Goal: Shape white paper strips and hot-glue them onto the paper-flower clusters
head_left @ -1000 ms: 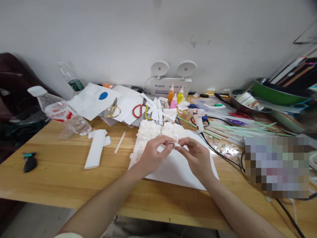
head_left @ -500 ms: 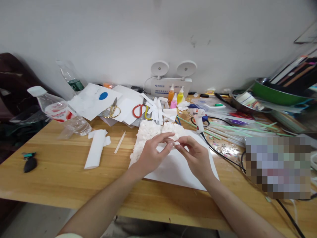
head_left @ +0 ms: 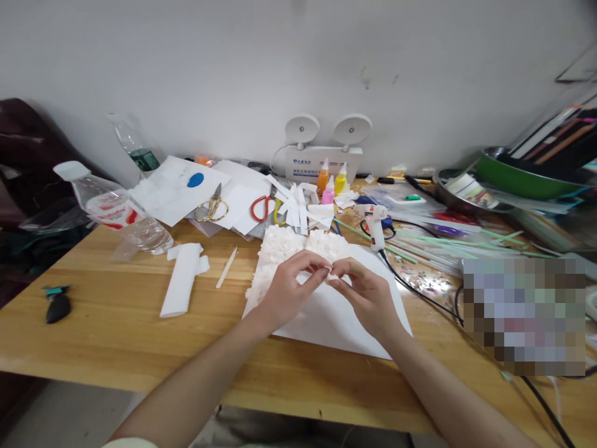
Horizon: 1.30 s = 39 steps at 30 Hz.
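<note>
Between the fingertips of both hands is a small white piece of paper [head_left: 331, 274], mostly covered by the fingers. My left hand [head_left: 296, 283] pinches it from the left, and my right hand [head_left: 361, 286] pinches it from the right. Both are above a white sheet [head_left: 326, 326] lying on the wooden table. The sheet's left and upper part carries a crumbly layer of white bits [head_left: 275, 246]. Behind the sheet's right side stands a white glue gun [head_left: 374, 227] with a black cord.
Scissors with gold handles [head_left: 212, 210] and red-handled scissors [head_left: 261, 208] lie among papers at the back. Small paint bottles [head_left: 328, 191] stand by an emergency light [head_left: 326, 163]. Left are a rolled paper strip [head_left: 181, 283], a wooden stick [head_left: 226, 267] and a water bottle [head_left: 116, 211].
The fingertips have shifted around the small white paper piece, which now looks more bunched than stretched flat. Both hands stay in nearly the same place over the sheet.
</note>
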{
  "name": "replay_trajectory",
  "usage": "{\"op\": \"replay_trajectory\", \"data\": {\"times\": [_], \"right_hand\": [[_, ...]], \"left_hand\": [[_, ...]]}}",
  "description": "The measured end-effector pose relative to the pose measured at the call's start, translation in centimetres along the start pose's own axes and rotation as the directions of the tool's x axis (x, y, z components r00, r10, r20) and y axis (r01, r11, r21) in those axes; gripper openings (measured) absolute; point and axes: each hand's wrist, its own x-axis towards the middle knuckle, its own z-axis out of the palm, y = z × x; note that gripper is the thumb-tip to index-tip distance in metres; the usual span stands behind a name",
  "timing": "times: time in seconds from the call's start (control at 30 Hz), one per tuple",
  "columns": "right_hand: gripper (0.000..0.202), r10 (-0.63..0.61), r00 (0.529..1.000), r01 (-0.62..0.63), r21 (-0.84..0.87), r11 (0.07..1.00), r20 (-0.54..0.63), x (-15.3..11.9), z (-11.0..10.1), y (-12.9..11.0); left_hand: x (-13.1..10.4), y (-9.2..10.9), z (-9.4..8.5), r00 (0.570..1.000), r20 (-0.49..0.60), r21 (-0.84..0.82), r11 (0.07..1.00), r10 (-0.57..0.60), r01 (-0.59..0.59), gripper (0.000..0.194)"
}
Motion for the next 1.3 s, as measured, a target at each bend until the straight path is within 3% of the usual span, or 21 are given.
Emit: {"op": "replay_trajectory", "data": {"times": [0.2,0.53,0.87,1.3], "right_hand": [[0.007,0.051,0.993,-0.049,0.016,0.999,-0.105,-0.19,0.00,0.11],[0.008,0.050,0.994,-0.040,0.101,0.994,-0.097,-0.07,0.20,-0.01],[0.007,0.053,0.985,-0.035,0.112,0.993,-0.162,-0.02,0.20,-0.35],[0.010,0.062,0.976,-0.046,0.083,0.996,-0.208,-0.15,0.35,-0.23]], "left_hand": [[-0.15,-0.27,0.12,0.999,-0.015,-0.041,0.998,-0.039,0.039,0.011],[-0.08,-0.13,0.15,0.993,-0.119,-0.031,0.999,0.012,-0.016,0.011],[-0.26,0.17,0.34,1.000,0.003,-0.043,0.999,0.007,-0.007,0.013],[-0.28,-0.32,0.65,0.999,-0.037,-0.137,0.990,-0.017,0.012,0.011]]}}
